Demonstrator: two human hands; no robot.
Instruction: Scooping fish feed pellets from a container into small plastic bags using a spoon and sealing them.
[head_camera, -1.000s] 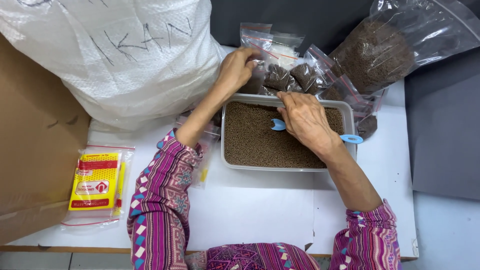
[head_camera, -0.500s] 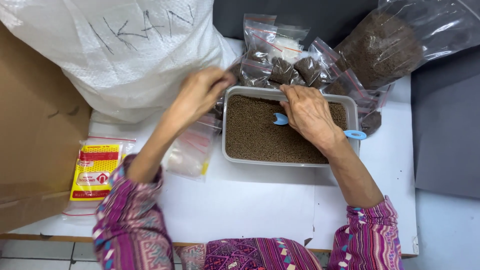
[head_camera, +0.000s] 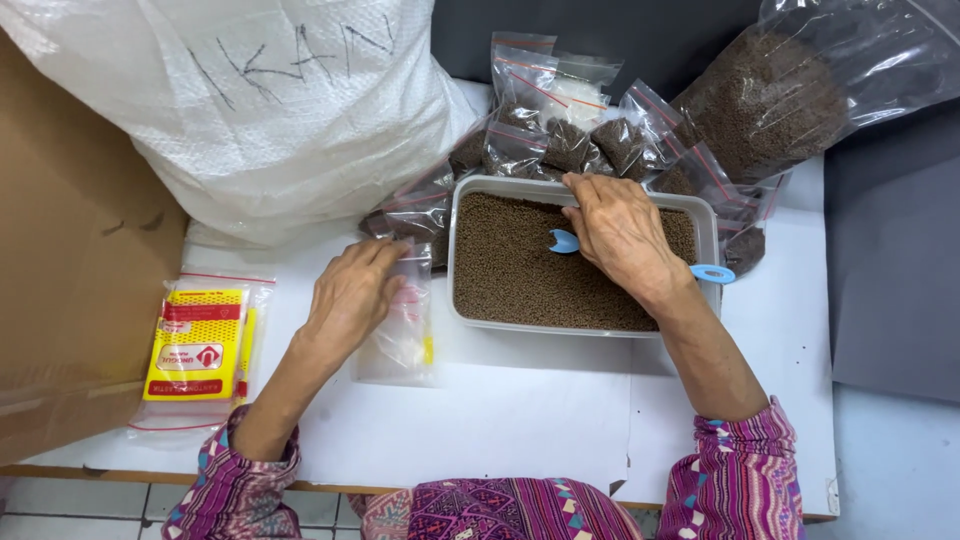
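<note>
One view only: a head-worn camera, looking almost straight down on a white tabletop (head_camera: 520, 420) from above the person's chest. The near table edge runs along the bottom of the frame; the far side lies at the top. Range is close: both forearms enter from the bottom edge, the left hand (head_camera: 352, 296) left of centre, the right hand (head_camera: 622, 236) right of centre. The grey rectangular plastic tray of brown pellets (head_camera: 520, 275) sits near mid-frame. A large white woven sack (head_camera: 260, 110) fills the upper left; a brown cardboard panel (head_camera: 60, 260) is cut off by the left edge. No second view is supplied, so no overlap exists.
</note>
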